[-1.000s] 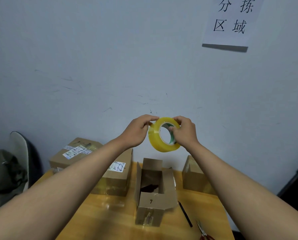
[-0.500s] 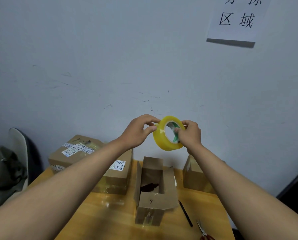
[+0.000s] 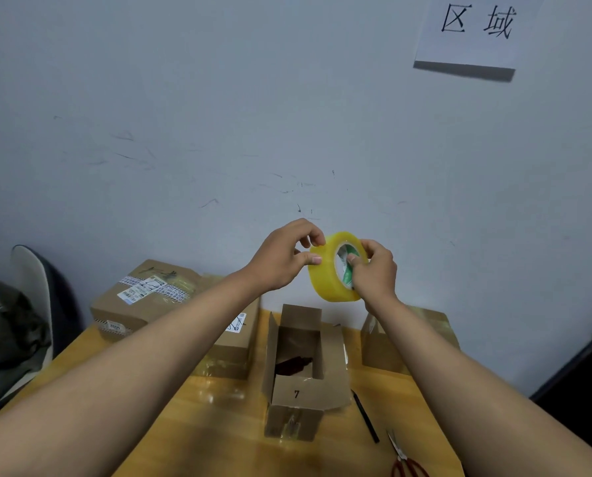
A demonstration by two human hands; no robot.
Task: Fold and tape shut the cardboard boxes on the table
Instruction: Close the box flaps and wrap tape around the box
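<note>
A yellow tape roll (image 3: pixel 326 280) is held up in the air above the table, in front of the wall. My right hand (image 3: pixel 375 273) grips it with fingers through the core. My left hand (image 3: pixel 286 258) pinches the roll's outer surface at its left edge with thumb and forefinger. Below on the wooden table (image 3: pixel 219 435) stands a small cardboard box (image 3: pixel 301 397) marked 7, its top flaps open and something dark inside.
Two taped boxes with labels, a large box (image 3: pixel 143 297) and a lower box (image 3: pixel 232 352), sit at back left, and another box (image 3: pixel 384 346) at back right. A black pen (image 3: pixel 365 416) and red-handled scissors (image 3: pixel 403 459) lie right of the open box. A chair with a dark bag (image 3: pixel 5 332) stands left.
The tape roll and both hands have stayed at about the same height; my left thumb and forefinger have shifted along the roll's edge and the roll has turned slightly. The view has tilted down.
</note>
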